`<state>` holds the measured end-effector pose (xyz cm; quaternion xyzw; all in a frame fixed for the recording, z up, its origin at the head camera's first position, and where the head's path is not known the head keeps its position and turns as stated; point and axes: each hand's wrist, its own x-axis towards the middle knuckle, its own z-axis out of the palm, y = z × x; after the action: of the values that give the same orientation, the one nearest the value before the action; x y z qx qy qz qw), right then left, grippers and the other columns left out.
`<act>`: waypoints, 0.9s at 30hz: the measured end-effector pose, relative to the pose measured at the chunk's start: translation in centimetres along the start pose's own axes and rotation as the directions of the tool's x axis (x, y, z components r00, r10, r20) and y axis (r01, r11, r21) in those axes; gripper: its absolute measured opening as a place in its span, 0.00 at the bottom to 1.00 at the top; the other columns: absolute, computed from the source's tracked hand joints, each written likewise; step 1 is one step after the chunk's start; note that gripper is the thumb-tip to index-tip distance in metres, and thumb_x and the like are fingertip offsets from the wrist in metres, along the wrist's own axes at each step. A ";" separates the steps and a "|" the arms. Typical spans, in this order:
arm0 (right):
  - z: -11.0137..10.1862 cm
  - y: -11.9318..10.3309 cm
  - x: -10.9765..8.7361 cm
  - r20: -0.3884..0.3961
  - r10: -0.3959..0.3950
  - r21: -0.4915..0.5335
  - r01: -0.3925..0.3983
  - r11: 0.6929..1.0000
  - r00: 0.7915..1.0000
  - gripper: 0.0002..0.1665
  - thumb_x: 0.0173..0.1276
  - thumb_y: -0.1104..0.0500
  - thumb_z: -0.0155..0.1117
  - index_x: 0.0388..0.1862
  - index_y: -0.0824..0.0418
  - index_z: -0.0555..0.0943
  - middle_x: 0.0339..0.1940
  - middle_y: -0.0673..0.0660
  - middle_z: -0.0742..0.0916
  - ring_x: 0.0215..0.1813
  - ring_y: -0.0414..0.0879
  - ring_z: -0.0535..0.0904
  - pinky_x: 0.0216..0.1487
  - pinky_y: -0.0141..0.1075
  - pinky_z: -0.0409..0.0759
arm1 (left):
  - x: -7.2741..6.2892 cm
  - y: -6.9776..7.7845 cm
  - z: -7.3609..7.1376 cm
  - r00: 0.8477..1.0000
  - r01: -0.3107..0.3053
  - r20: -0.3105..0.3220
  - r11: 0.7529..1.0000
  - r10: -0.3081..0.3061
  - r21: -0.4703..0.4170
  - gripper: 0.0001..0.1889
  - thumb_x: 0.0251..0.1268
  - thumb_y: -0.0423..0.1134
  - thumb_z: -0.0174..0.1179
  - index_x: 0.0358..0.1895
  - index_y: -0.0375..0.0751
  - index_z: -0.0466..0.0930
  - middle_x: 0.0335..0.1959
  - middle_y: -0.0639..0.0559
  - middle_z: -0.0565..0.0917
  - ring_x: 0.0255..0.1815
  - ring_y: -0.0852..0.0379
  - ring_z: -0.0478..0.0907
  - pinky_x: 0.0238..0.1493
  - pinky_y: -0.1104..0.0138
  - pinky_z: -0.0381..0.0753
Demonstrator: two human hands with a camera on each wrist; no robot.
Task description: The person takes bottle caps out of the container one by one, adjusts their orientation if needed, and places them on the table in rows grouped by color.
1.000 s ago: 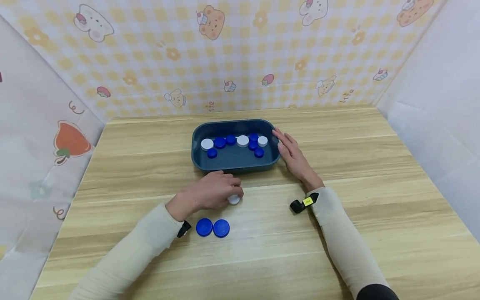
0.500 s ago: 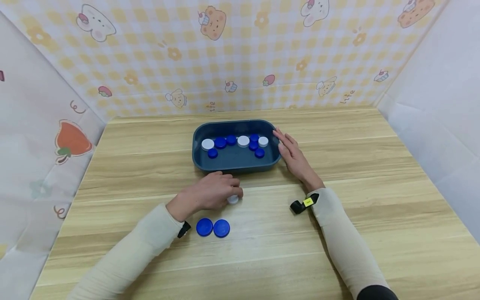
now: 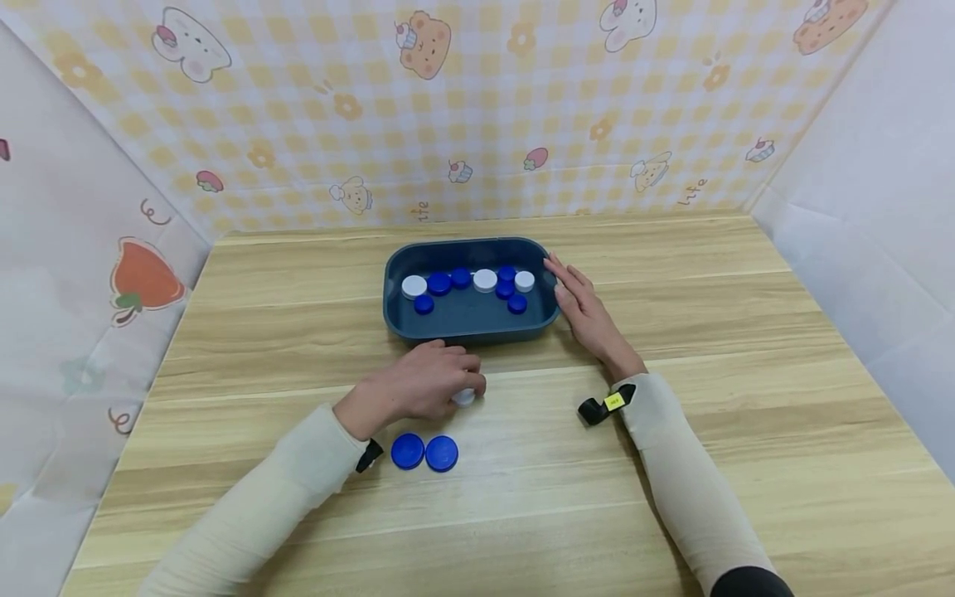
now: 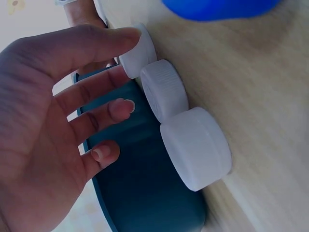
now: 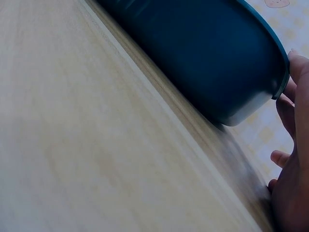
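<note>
My left hand (image 3: 421,381) is low over the table in front of the dark blue tray (image 3: 472,322). Its thumb and index finger pinch a white bottle cap (image 4: 139,55), the farthest of a row of three in the left wrist view. Beside that cap stand a ribbed white cap (image 4: 164,92) and a larger white cap (image 4: 197,149); in the head view the hand hides most of this row. The other left fingers are loosely bent. At the tray's right end, my right hand (image 3: 588,319) touches the rim with extended fingers.
Two blue caps (image 3: 407,451) lie side by side on the wooden table (image 3: 552,514), nearer me than the left hand. Inside the tray are several blue caps (image 3: 439,283) and three white caps (image 3: 485,281). A checked cloth wall (image 3: 477,108) rises behind the table.
</note>
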<state>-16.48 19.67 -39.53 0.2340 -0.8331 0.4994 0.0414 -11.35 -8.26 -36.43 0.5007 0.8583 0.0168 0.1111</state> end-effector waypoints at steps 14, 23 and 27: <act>0.0 0.0 0.0 -0.006 -0.012 0.000 0.012 1.000 1.000 0.25 0.77 0.66 0.40 0.72 0.69 0.61 0.74 0.66 0.59 0.74 0.61 0.45 0.70 0.55 0.43 | 0.4 -1.3 -3.0 0.962 -0.132 -0.260 0.976 0.084 -0.172 0.13 0.61 0.46 0.64 0.48 0.50 0.82 0.45 0.55 0.78 0.39 0.56 0.73 0.42 0.64 0.74; -0.2 -0.2 -0.2 -0.001 0.043 -0.003 -0.043 0.999 0.999 0.26 0.78 0.64 0.40 0.72 0.66 0.61 0.75 0.63 0.58 0.74 0.61 0.46 0.69 0.59 0.44 | 4.1 -5.6 -4.5 0.945 -0.192 -0.328 0.786 -0.015 -0.588 0.15 0.63 0.41 0.64 0.52 0.48 0.81 0.43 0.59 0.79 0.32 0.58 0.71 0.35 0.59 0.71; -0.1 -0.2 0.0 0.011 0.038 0.003 -0.038 0.999 0.999 0.26 0.78 0.64 0.40 0.73 0.66 0.60 0.75 0.63 0.58 0.75 0.61 0.46 0.69 0.59 0.43 | 5.1 -6.8 -4.7 0.959 -0.074 -0.258 0.767 -0.121 -0.637 0.16 0.63 0.44 0.64 0.54 0.51 0.80 0.46 0.57 0.79 0.34 0.56 0.71 0.37 0.62 0.71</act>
<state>-16.43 19.70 -39.30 0.2208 -0.8369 0.5001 0.0269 -20.57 -6.89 -33.73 0.4141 0.8138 0.3785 0.1513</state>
